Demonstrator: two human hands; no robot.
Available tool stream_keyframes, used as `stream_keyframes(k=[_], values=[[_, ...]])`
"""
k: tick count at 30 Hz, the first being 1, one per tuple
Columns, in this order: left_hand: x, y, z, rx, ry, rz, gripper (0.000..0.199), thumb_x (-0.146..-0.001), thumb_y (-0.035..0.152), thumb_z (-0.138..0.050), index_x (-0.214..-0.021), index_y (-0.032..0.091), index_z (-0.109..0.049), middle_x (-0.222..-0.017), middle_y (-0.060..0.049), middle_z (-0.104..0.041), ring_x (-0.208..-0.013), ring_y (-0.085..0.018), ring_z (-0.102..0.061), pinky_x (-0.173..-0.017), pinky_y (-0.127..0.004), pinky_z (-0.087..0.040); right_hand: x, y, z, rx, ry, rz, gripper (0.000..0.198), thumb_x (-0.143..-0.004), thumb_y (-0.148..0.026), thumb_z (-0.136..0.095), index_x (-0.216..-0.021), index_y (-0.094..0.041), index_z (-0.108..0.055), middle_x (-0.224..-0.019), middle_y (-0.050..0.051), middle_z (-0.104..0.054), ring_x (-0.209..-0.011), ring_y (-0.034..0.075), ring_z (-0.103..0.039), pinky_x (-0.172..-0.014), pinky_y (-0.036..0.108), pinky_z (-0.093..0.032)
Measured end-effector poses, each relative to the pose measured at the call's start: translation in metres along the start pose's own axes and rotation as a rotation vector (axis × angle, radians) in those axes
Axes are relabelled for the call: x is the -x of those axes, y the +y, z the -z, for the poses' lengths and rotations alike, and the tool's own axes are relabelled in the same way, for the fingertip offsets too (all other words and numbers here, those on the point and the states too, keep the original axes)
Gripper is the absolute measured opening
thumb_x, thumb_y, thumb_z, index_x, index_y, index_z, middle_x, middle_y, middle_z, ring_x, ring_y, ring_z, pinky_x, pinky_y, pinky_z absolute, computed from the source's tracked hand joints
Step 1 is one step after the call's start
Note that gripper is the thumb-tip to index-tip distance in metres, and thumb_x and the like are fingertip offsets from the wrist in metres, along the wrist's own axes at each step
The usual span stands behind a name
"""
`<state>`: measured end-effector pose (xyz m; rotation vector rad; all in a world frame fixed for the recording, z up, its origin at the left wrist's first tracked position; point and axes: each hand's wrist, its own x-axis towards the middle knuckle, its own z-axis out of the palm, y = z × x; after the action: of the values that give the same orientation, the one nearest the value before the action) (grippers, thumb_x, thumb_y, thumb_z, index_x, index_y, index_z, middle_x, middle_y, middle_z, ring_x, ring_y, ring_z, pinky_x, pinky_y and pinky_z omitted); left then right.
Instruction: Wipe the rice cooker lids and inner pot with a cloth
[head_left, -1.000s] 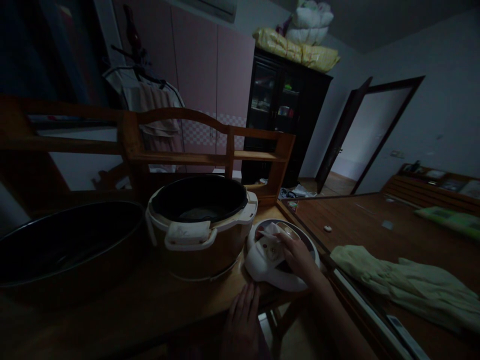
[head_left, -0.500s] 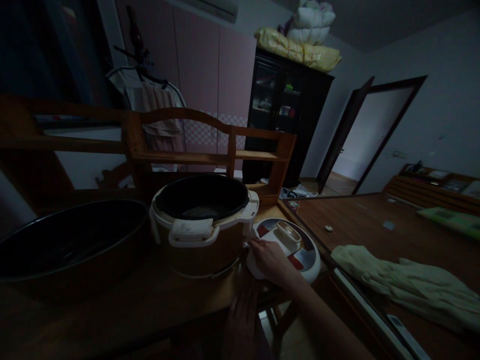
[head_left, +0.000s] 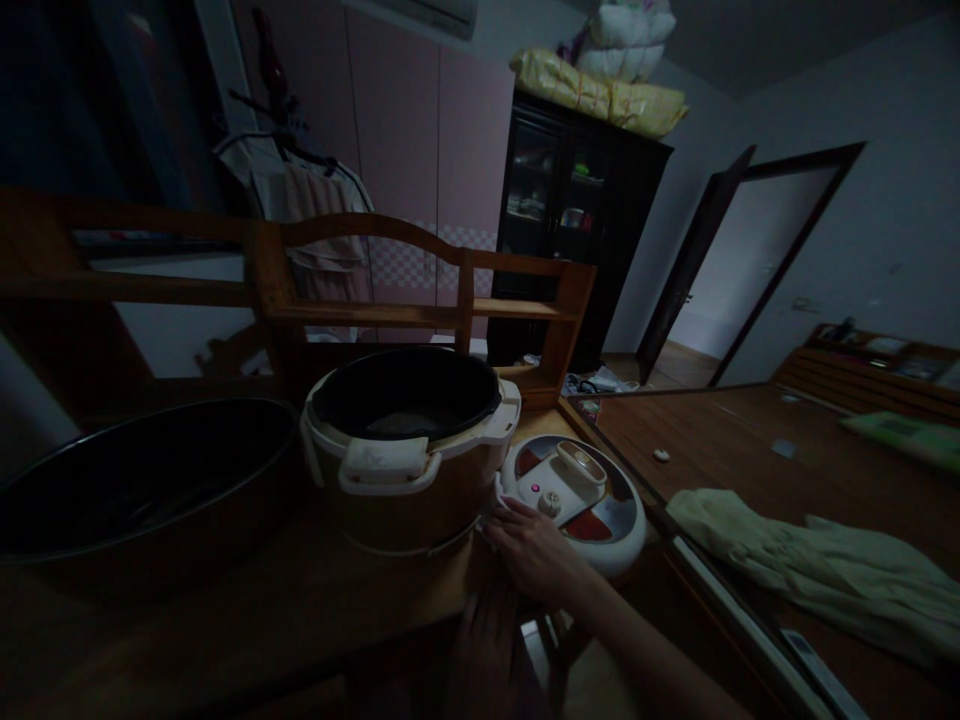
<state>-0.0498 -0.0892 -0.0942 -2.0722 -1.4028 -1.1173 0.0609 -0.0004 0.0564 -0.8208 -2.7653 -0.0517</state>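
Observation:
My right hand point(head_left: 534, 550) is closed on a white cloth point(head_left: 501, 492), of which only a small part shows, pressed to the cooker's lower right side. That pressure cooker point(head_left: 416, 515) has a pale rim and handle, and its black inner pot point(head_left: 405, 395) is uncovered. Beside my right wrist lies the round cooker lid point(head_left: 626, 530), white with red and grey panels, a handle and a knob. In deep shadow at the table's front edge, my left hand point(head_left: 484, 640) has its fingers stretched out and holds nothing visible.
A large dark round pan point(head_left: 225, 510) stands left of the cooker on the wooden table point(head_left: 300, 620). Wooden shelving point(head_left: 360, 312) rises behind them. To the right, a pale green cloth point(head_left: 795, 540) lies on a wide brown surface point(head_left: 720, 440). The room is dim.
My right hand has moved down along the cooker's side with the cloth, uncovering the lid's knob and a pink dot. My left hand has stayed almost in place.

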Motion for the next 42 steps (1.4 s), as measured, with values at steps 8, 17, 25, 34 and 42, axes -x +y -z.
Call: stream_keyframes(k=[8, 17, 25, 34, 42], values=[[-0.002, -0.003, 0.001, -0.048, -0.007, -0.049, 0.063, -0.081, 0.000, -0.036, -0.143, 0.013, -0.041, -0.130, -0.009, -0.062, -0.126, -0.021, -0.051, -0.105, -0.036, -0.036, 0.030, 0.002, -0.001, -0.092, 0.008, 0.078, 0.030, -0.093, -0.017, -0.045, -0.121, -0.015, -0.056, -0.117, 0.010, -0.065, -0.119, 0.019, -0.053, -0.116, 0.040, -0.024], [0.001, -0.004, -0.001, -0.036, -0.011, -0.025, 0.068, -0.084, -0.001, -0.034, -0.149, 0.014, -0.028, -0.126, -0.008, -0.064, -0.119, -0.019, -0.056, -0.106, -0.035, -0.035, 0.060, 0.006, 0.002, -0.123, 0.077, 0.140, 0.035, -0.091, -0.013, -0.042, -0.124, -0.013, -0.055, -0.124, 0.012, -0.063, -0.125, 0.017, -0.050, -0.116, 0.040, -0.027], [-0.003, 0.003, 0.000, 0.085, 0.007, 0.043, 0.052, -0.085, 0.005, -0.035, -0.133, 0.014, -0.053, -0.127, -0.008, -0.064, -0.123, -0.020, -0.053, -0.108, -0.037, -0.033, 0.080, 0.013, 0.013, -0.094, 0.072, 0.141, 0.040, -0.083, -0.005, -0.040, -0.118, -0.012, -0.057, -0.122, 0.014, -0.064, -0.121, 0.017, -0.056, -0.113, 0.040, -0.034], [-0.020, 0.004, 0.015, 0.014, -0.028, 0.011, 0.043, -0.089, 0.007, -0.038, -0.127, 0.013, -0.057, -0.132, -0.009, -0.061, -0.126, -0.020, -0.052, -0.105, -0.036, -0.038, 0.102, 0.017, 0.031, -0.239, 0.069, 0.043, 0.044, -0.085, -0.009, -0.039, -0.126, -0.015, -0.054, -0.128, 0.014, -0.061, -0.122, 0.020, -0.055, -0.113, 0.042, -0.034], [-0.024, 0.006, 0.018, 0.043, -0.036, 0.017, 0.046, -0.088, 0.007, -0.036, -0.130, 0.013, -0.055, -0.132, -0.008, -0.061, -0.127, -0.018, -0.051, -0.107, -0.035, -0.036, 0.123, 0.026, 0.043, -0.481, 0.173, -0.137, 0.037, -0.094, -0.024, -0.039, -0.124, -0.020, -0.060, -0.129, 0.013, -0.061, -0.124, 0.025, -0.053, -0.104, 0.040, -0.042]])
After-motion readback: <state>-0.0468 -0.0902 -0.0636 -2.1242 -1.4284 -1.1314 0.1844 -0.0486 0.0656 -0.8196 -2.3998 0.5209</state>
